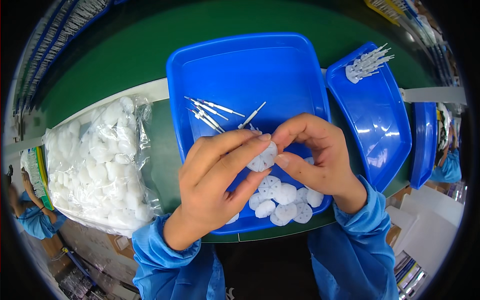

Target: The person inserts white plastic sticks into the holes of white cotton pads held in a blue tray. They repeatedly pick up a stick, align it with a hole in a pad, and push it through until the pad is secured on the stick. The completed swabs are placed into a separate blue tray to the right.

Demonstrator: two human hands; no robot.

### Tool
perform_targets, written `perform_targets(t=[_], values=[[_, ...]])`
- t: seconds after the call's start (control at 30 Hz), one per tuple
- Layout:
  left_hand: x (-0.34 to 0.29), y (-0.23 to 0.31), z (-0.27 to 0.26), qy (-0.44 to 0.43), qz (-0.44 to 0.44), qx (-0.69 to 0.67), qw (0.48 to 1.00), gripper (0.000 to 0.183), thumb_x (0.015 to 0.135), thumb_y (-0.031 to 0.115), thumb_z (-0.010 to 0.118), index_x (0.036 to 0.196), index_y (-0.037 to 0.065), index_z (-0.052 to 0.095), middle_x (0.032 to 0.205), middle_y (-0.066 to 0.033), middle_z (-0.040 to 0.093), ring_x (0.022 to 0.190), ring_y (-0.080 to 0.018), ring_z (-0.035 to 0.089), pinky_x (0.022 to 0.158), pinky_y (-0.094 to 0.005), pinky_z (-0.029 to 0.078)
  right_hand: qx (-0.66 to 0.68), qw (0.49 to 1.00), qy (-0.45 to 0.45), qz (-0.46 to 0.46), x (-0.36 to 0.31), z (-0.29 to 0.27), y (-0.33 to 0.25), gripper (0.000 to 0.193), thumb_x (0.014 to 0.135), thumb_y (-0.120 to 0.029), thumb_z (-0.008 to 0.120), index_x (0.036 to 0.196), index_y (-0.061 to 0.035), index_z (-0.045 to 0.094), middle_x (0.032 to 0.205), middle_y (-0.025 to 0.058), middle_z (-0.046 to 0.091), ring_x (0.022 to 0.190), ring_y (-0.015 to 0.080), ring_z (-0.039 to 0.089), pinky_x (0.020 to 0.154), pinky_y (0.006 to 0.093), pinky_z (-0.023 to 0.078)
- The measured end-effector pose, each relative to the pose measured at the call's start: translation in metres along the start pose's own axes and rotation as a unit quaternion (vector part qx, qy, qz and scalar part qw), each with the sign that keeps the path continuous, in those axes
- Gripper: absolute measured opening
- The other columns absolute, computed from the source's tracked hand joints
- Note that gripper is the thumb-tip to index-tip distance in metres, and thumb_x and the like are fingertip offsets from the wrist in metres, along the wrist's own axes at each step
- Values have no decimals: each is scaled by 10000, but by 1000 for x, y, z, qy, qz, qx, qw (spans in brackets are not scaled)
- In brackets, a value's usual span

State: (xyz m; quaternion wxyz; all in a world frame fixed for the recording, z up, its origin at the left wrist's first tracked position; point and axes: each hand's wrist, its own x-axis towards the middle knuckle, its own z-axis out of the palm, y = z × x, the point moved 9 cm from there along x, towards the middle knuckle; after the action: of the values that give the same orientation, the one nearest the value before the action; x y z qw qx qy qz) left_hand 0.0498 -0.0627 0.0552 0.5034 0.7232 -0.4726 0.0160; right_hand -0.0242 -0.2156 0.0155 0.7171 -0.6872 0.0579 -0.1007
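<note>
Over the near part of a large blue tray (245, 75), my left hand (205, 182) pinches a white round disc (263, 158) with small slots between thumb and fingers. My right hand (322, 157) has its curled thumb and forefinger at the disc's right edge. Whether those fingertips also hold something small is hidden. Below my hands, several like white discs (285, 194) lie heaped at the tray's near side. Farther up in the tray are several thin white sticks (212, 111) with dark tips, and a single stick (252, 115) lies apart from them.
At left lies a clear plastic bag (95, 165) full of white round pieces. A smaller blue tray (375, 125) on the right holds a disc bristling with white sticks (369, 65). Other workers' blue sleeves (37, 222) show at both sides of the green table (135, 55).
</note>
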Motion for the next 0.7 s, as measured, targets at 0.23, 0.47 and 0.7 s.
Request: perform_targets(t=[0.23, 0.47, 0.7], values=[[-3, 0, 7, -55, 3, -1, 998, 548, 717, 34, 937, 1241, 22, 778, 1244, -158, 760, 1057, -314, 747, 887, -379, 597, -4, 998, -12, 65, -3, -1, 11, 197, 951, 24, 792, 1109, -5, 677, 1010, 37, 724, 928, 92, 711, 856, 270, 583], [-4, -1, 8, -62, 8, 6, 998, 534, 708, 21, 926, 1225, 36, 791, 1236, -138, 766, 988, -285, 737, 824, -362, 583, 31, 998, -7, 61, -13, -2, 10, 277, 926, 25, 802, 1162, -9, 661, 1084, 43, 714, 996, 108, 699, 908, 295, 571], [-3, -4, 14, -26, -4, -17, 1000, 541, 810, -99, 742, 1328, 55, 768, 1403, -261, 678, 881, -243, 743, 725, -317, 615, -326, 943, -36, -49, -15, -4, -21, 262, 812, -12, 839, 1048, -85, 749, 1182, 69, 760, 1047, 214, 744, 957, 373, 583]])
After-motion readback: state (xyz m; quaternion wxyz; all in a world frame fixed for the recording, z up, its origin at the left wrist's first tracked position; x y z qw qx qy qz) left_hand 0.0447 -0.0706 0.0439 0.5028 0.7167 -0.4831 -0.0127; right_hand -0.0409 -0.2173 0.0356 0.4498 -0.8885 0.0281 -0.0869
